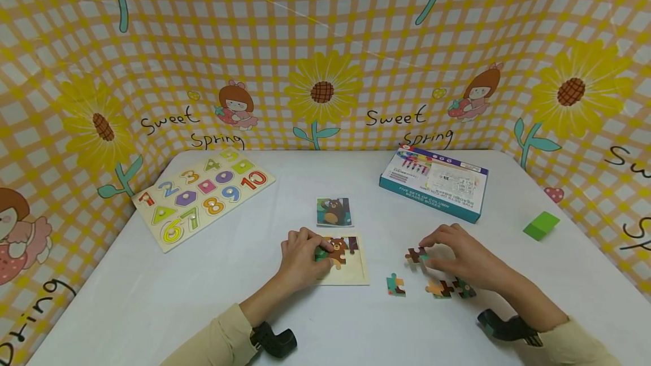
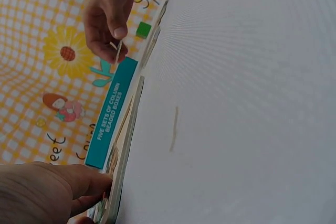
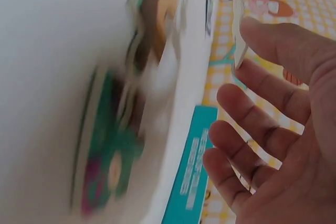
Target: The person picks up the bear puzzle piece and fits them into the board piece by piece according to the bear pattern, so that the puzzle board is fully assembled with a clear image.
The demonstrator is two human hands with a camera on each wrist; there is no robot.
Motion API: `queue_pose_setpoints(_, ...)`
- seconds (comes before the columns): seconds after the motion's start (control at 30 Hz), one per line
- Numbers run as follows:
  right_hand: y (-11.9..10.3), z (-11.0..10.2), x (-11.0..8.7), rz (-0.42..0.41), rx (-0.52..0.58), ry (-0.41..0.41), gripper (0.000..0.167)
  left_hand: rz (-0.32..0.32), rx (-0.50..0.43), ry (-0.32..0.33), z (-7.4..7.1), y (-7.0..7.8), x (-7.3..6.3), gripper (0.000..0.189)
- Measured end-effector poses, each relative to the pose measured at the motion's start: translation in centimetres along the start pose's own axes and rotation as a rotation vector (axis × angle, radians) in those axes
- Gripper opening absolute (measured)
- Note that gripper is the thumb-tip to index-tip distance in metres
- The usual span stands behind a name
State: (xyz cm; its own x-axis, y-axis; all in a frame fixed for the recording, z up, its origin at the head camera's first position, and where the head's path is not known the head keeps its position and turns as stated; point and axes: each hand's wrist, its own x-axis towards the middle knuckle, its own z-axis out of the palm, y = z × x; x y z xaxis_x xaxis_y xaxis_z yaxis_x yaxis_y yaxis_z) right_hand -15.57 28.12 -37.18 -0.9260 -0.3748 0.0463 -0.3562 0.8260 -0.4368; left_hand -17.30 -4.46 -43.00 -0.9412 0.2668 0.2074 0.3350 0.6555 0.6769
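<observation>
My left hand (image 1: 304,258) rests on the left side of a wooden puzzle board (image 1: 358,277), its fingertips touching the pieces laid in it. Beside those fingertips, a brown bear picture (image 1: 338,248) shows in the board, partly covered by the hand. My right hand (image 1: 460,256) pinches a brown and teal jigsaw piece (image 1: 415,255) between thumb and index finger, held above the table. In the right wrist view this piece (image 3: 239,32) is seen edge-on, with the other fingers loosely bent. Loose jigsaw pieces (image 1: 395,285) lie below and left of the right hand, others (image 1: 439,288) directly below it.
A bear picture card (image 1: 334,212) lies just behind the board. At the back left is a number and shape board (image 1: 173,216); at the back right, a teal-edged box (image 1: 432,185). A green block (image 1: 541,226) stands far right. Patterned cloth (image 1: 325,33) surrounds the white table.
</observation>
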Motion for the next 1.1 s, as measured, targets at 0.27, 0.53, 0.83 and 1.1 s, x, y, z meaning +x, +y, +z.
queue_pose_setpoints(0.27,-2.0,1.3,1.2,-0.012,0.015,0.029,0.028,0.003,0.004,0.005,-0.1,0.1,-0.1,0.012)
queue_pose_setpoints(0.53,-3.5,2.6,2.4,-0.026,0.008,0.045,0.027,-0.002,0.009,0.005,-0.2,0.3,-0.1,0.013)
queue_pose_setpoints(0.83,-5.1,3.9,3.6,-0.026,0.009,0.032,0.026,-0.014,0.01,-0.009,-0.2,0.3,0.0,0.013)
queue_pose_setpoints(1.1,-6.2,5.0,4.6,-0.032,0.016,0.012,0.026,-0.015,0.017,-0.01,-0.1,0.2,0.0,0.012)
